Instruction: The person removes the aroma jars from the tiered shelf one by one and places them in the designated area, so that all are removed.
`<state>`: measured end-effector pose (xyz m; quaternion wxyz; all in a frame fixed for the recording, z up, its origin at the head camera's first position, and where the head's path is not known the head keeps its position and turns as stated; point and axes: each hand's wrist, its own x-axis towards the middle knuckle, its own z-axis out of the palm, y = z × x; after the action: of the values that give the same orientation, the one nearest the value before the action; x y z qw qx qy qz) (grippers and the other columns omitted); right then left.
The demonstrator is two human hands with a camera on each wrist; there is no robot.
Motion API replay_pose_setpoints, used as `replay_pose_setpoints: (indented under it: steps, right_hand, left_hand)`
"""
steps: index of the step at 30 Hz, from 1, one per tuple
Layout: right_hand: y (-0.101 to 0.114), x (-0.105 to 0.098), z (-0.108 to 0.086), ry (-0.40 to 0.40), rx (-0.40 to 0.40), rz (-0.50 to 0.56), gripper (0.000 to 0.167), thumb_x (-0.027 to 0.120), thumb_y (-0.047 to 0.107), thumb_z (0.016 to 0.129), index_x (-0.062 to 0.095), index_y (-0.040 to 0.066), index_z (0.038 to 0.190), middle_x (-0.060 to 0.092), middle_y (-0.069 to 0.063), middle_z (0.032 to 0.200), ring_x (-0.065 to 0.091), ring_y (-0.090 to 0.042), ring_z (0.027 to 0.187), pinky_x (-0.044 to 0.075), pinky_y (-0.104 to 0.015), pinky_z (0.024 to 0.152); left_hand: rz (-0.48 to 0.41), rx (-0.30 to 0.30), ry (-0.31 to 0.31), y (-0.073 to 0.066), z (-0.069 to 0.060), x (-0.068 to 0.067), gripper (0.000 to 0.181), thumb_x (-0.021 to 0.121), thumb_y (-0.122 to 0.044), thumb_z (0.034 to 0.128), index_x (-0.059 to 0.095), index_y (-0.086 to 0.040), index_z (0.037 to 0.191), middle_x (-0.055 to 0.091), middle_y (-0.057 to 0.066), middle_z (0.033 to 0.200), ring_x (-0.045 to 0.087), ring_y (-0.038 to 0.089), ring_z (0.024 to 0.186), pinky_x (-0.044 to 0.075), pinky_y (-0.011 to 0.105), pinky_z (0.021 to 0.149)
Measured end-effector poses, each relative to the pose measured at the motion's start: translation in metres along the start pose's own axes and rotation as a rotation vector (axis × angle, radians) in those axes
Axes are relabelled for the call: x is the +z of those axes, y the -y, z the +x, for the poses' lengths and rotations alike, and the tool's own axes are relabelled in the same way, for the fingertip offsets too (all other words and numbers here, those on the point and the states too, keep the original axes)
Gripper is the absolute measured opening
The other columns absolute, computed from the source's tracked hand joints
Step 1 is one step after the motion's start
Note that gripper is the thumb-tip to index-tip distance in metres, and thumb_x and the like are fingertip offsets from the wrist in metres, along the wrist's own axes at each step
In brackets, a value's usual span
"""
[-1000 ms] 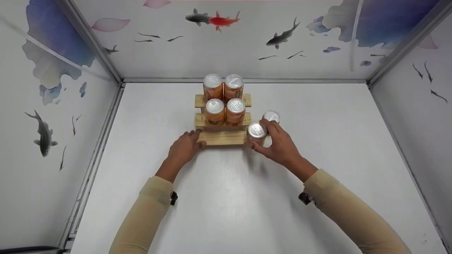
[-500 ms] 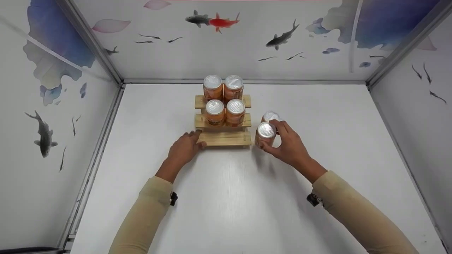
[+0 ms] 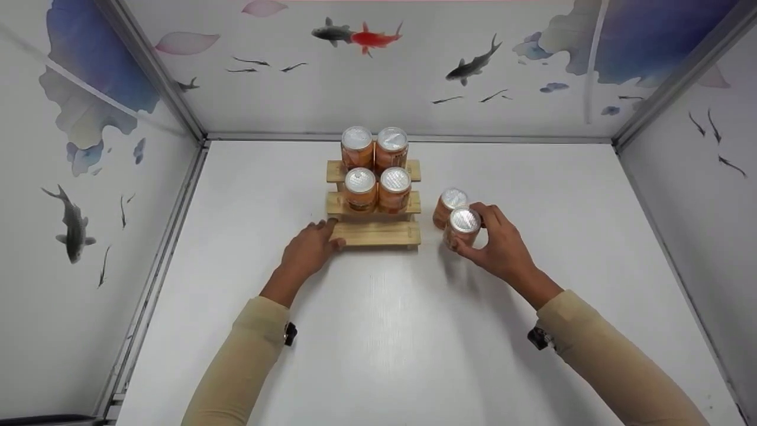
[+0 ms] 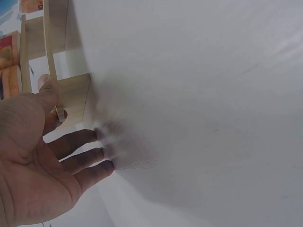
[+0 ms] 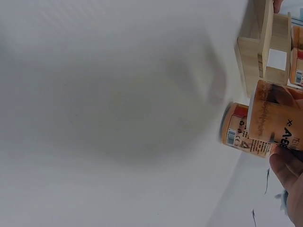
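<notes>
Gripping an orange can (image 3: 461,229), right hand (image 3: 502,248) is beyond the wooden rack's (image 3: 415,202) right edge, second can (image 3: 448,207) just beside. Left hand (image 3: 306,251) pinches the bottom step's (image 3: 377,234) left edge.

The wooden rack (image 3: 375,234) stood on the bench (image 3: 378,355), pale, grained and stepped, its three flat tiers rising toward the back, with the left grip (image 3: 309,249) pinching the left end of the lowest one. Four orange cans (image 3: 395,189) stood upright on it, silvery lids up, two side by side on the middle tier and two on the top. To the right of the rack, the standing can (image 3: 448,207), also orange and silver-topped, rested upright on the bench. Just in front of it and further right, the held can (image 3: 463,226) was upright in the right grip (image 3: 500,245), apparently raised off the bench, its orange side printed with dark lettering.
</notes>
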<state>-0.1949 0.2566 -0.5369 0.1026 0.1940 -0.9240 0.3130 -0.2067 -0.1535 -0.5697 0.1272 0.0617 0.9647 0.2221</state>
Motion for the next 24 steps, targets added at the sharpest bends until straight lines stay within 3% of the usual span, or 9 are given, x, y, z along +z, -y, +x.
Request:
replay_pose_setpoints:
  steps: [12, 24]
  right_hand:
    - [-0.019, -0.009, -0.002, -0.059, -0.008, -0.009, 0.077, 0.096, 0.016, 0.087, 0.054, -0.007, 0.147, 0.064, -0.024, 0.128, 0.073, -0.038, 0.114, 0.064, -0.057, 0.096]
    - [-0.038, -0.014, 0.005, -0.075, 0.096, -0.008, 0.072, 0.093, 0.017, 0.09, 0.053, -0.005, 0.146, 0.062, -0.026, 0.128, 0.072, -0.042, 0.116, 0.062, -0.06, 0.097]
  left_hand:
    - [-0.011, 0.004, 0.012, -0.001, -0.001, -0.001, 0.07, 0.057, -0.05, 0.114, 0.042, -0.012, 0.171, 0.046, 0.025, 0.172, 0.043, 0.048, 0.161, 0.043, 0.065, 0.126]
    - [-0.023, -0.014, 0.028, -0.001, 0.0, -0.001, 0.07, 0.056, -0.05, 0.1146, 0.04, -0.014, 0.173, 0.043, 0.024, 0.174, 0.04, 0.047, 0.163, 0.041, 0.065, 0.127]
